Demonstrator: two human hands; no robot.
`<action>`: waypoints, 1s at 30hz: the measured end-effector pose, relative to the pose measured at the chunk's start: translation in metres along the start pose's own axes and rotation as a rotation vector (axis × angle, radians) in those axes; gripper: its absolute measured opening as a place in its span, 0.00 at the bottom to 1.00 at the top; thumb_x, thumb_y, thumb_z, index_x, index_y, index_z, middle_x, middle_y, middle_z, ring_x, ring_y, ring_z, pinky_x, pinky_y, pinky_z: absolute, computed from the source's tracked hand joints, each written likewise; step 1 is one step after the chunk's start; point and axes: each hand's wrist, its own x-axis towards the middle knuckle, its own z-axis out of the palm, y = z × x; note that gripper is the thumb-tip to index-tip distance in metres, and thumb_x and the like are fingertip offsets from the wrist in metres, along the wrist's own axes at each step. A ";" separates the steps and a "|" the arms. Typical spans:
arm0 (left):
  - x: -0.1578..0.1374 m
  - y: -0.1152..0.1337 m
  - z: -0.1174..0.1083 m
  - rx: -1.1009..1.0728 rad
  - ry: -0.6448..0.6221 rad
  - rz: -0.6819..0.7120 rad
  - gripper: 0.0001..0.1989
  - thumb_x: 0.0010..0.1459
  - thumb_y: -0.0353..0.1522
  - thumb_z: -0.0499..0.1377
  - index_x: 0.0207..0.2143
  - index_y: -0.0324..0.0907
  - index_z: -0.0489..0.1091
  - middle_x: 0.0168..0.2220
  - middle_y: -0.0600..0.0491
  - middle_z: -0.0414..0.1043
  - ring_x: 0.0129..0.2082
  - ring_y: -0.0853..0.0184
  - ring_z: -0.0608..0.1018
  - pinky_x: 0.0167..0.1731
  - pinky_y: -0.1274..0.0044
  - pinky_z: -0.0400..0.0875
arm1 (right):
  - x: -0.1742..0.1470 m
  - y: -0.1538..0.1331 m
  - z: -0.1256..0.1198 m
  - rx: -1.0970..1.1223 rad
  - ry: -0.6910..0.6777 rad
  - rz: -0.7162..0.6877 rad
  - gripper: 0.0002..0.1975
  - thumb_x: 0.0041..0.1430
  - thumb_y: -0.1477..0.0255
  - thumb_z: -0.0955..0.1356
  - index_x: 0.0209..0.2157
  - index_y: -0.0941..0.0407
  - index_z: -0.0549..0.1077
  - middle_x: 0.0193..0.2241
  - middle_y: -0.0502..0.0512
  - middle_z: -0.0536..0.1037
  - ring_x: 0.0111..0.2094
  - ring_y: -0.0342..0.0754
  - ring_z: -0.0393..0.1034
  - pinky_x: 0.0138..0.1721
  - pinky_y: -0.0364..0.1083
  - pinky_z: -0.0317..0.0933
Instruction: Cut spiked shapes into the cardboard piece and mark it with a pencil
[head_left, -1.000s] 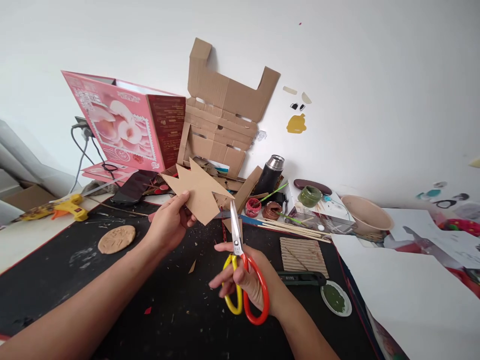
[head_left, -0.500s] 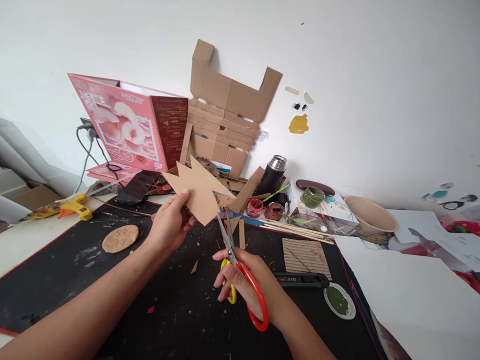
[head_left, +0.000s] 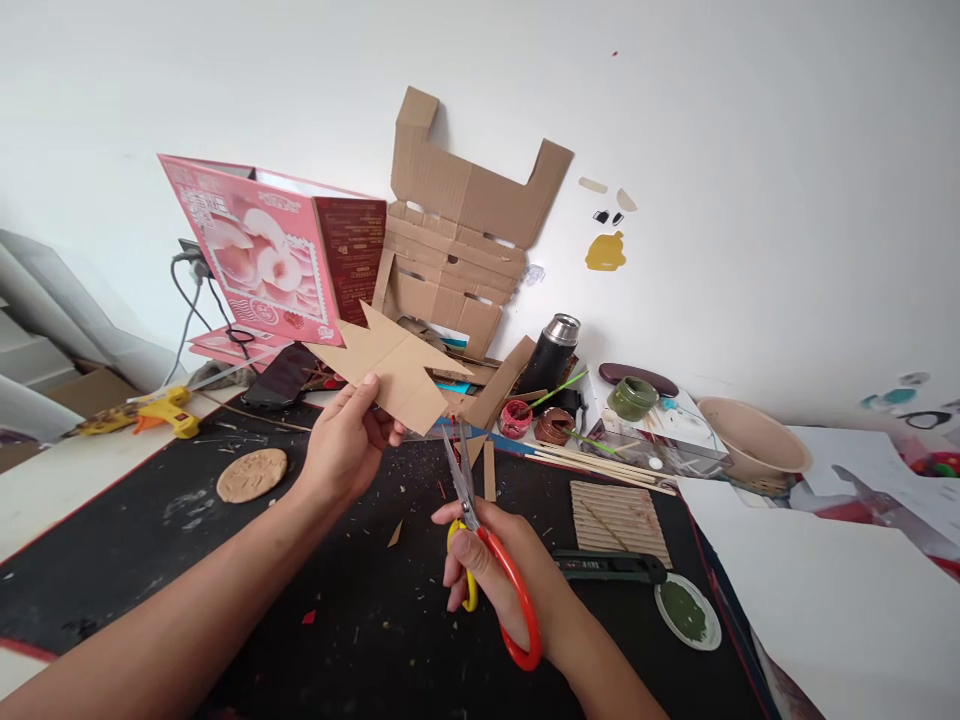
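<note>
A piece of tan cardboard (head_left: 401, 365) with jagged, pointed edges is pinched between the thumb and fingers of my left hand (head_left: 349, 435), held up above the black mat (head_left: 300, 590). My right hand (head_left: 495, 560) grips scissors (head_left: 466, 500) with one red and one yellow handle loop. Their blades are parted and point up, just below and right of the cardboard's lower corner, seemingly apart from it. A small triangular offcut (head_left: 395, 533) and a narrow cardboard strip (head_left: 489, 470) lie on the mat.
A round clay disc (head_left: 252, 474) and yellow glue gun (head_left: 166, 412) are at left. On the right lie corrugated cardboard (head_left: 621, 520), a dark utility knife (head_left: 611, 566) and a lid of green paint (head_left: 686, 612). Behind stand a pink box (head_left: 259, 250), black flask (head_left: 551, 355) and paint jars (head_left: 632, 398).
My left hand has turned the cardboard, so its points lean further left and its lower corner has swung right. The scissors stay parted. The whole view has shifted slightly.
</note>
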 end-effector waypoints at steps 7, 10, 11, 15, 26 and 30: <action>-0.005 0.000 0.001 0.080 -0.051 -0.002 0.15 0.54 0.37 0.72 0.36 0.39 0.72 0.22 0.54 0.77 0.18 0.69 0.77 0.17 0.81 0.70 | 0.001 0.000 0.001 -0.019 0.001 0.010 0.33 0.67 0.40 0.66 0.52 0.56 0.74 0.27 0.49 0.76 0.23 0.48 0.78 0.29 0.44 0.67; -0.008 0.001 0.004 0.133 -0.081 0.012 0.17 0.54 0.40 0.73 0.34 0.41 0.71 0.21 0.55 0.75 0.17 0.69 0.76 0.14 0.82 0.68 | 0.001 0.000 0.002 -0.026 0.017 0.008 0.32 0.68 0.40 0.66 0.52 0.56 0.75 0.26 0.49 0.76 0.23 0.48 0.78 0.29 0.44 0.67; -0.009 0.002 0.004 0.153 -0.085 0.013 0.18 0.54 0.42 0.73 0.32 0.42 0.69 0.20 0.56 0.75 0.16 0.69 0.75 0.13 0.82 0.67 | 0.000 0.000 0.002 -0.032 0.016 0.003 0.32 0.68 0.41 0.66 0.52 0.56 0.75 0.26 0.49 0.75 0.22 0.48 0.78 0.28 0.44 0.67; -0.014 0.006 0.007 0.236 -0.063 0.021 0.22 0.54 0.46 0.72 0.28 0.44 0.65 0.16 0.59 0.70 0.11 0.70 0.71 0.09 0.82 0.59 | 0.000 0.001 0.002 -0.057 0.009 -0.019 0.31 0.70 0.42 0.66 0.53 0.56 0.75 0.26 0.49 0.76 0.23 0.48 0.78 0.29 0.44 0.67; -0.017 0.008 0.006 0.308 -0.064 0.044 0.22 0.57 0.48 0.70 0.26 0.44 0.67 0.15 0.60 0.64 0.12 0.72 0.67 0.11 0.82 0.57 | -0.002 0.009 0.004 -0.085 0.033 -0.007 0.29 0.70 0.44 0.67 0.53 0.54 0.76 0.26 0.49 0.75 0.25 0.48 0.77 0.30 0.45 0.68; -0.016 0.009 0.006 0.253 -0.053 0.110 0.23 0.57 0.48 0.70 0.24 0.44 0.66 0.15 0.61 0.64 0.12 0.72 0.68 0.11 0.82 0.57 | -0.002 0.006 0.005 -0.140 0.022 -0.013 0.29 0.70 0.43 0.66 0.53 0.54 0.75 0.24 0.47 0.74 0.24 0.49 0.77 0.30 0.45 0.68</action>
